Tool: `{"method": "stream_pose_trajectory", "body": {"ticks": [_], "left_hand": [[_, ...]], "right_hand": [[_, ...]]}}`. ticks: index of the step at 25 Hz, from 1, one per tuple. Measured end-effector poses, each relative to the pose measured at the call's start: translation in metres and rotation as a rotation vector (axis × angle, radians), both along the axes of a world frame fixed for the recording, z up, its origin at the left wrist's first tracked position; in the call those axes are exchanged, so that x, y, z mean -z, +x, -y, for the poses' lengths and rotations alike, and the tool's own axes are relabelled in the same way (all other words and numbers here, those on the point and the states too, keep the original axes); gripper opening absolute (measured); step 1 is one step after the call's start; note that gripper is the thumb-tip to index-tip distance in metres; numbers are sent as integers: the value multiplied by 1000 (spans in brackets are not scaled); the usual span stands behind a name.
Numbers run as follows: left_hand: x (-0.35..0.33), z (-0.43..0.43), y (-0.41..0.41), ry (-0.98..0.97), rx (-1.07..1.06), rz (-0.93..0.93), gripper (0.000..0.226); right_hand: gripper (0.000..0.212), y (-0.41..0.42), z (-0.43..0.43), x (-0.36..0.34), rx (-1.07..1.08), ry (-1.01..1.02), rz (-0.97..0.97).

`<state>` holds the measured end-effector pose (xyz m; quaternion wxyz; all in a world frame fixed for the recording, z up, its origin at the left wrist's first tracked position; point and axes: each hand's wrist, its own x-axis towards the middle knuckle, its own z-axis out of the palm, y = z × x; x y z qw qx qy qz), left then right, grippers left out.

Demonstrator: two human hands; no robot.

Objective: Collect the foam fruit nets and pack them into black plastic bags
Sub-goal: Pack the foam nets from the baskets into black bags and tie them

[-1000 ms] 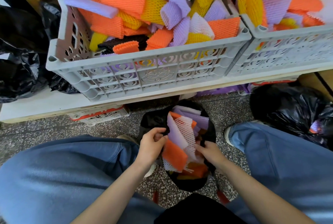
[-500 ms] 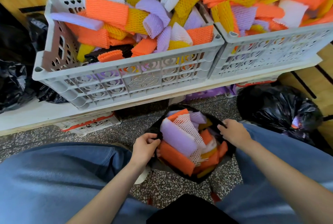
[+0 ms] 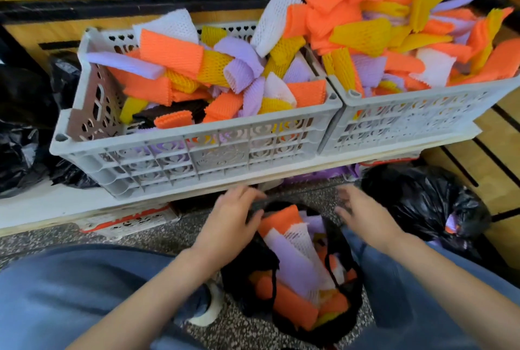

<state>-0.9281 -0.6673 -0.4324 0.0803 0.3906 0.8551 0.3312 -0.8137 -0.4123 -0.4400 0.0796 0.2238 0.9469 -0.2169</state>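
**Bag** (image 3: 244, 273): black, standing open on the floor (image 3: 239, 332), directly below both grips. It is holding nets (image 3: 292, 262) in orange, purple, white and a little yellow, nearly to the rim.

**Left grip** (image 3: 233, 220): is pinching a black strip of the bag's far rim between thumb and fingers.

**Right grip** (image 3: 363, 214): is hovering spread and blurred just beside the right side of the rim, with nothing visible in it.

**Change:** a second ago both grips were down among the nets in the bag. They then parted to opposite sides of its mouth, and both are now lifting toward the far rim.

**Judgement:** the pressing-down looks finished. The bag is probably being pulled up or gathered, and it has room for few more nets.

**Left crate** (image 3: 197, 136): grey, sitting on the bench (image 3: 42, 206) just beyond the left grip. It is holding a loose heap of nets in orange, yellow, purple and white, plus one dark one.

**Right crate** (image 3: 422, 113): touching the left crate, beyond the right grip, and heaped above its rim. Most nets are therefore still waiting to be packed.

**Full bag** (image 3: 422, 203): black, lying on the floor to the right of the right grip, with purple and orange scraps showing.

**Black bags** (image 3: 19, 152): lying far left of the left grip at bench level, contents hidden.
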Motion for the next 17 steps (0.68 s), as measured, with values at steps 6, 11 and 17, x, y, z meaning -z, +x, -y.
{"method": "stream_pose_trajectory", "body": {"ticks": [6,11,17], "left_hand": [[-91,-41,-107,286,9,-249,24],[-73,-96,-188,-237,-60,-115,51],[-55,-129,-193,-395,-108,111,68]], "right_hand": [[37,-104,-3,-104,-144,114,-582],[50,-186,-26,-100,-114,175,-406],[52,-213,-32,-97,-120,265,-193]]}}
